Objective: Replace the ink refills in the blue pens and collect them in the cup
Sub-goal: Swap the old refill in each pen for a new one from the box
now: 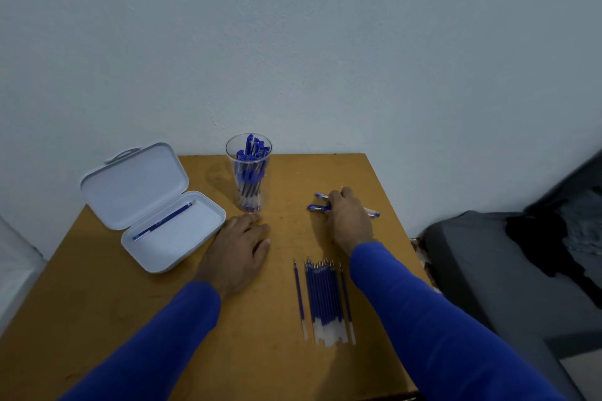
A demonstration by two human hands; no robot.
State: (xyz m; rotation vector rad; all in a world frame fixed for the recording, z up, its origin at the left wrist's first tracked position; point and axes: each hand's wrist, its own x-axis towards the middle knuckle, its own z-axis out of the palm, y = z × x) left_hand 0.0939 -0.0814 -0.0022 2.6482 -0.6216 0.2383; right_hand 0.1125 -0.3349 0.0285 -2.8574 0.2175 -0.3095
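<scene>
Counter (97, 303) carrying an open white case (143, 202) and clear cup (249, 172) of blue pens. Left hand (239, 244) flat, fingers relaxed. Right hand (347, 220) fingers curled over loose blue pens (317, 207). Refills (322, 299) near edge.

Blue pens (249, 172) in a clear cup (249, 202), blue refills (322, 296), pale case (153, 205), ochre bench (97, 303), blue sleeves (439, 319).
</scene>
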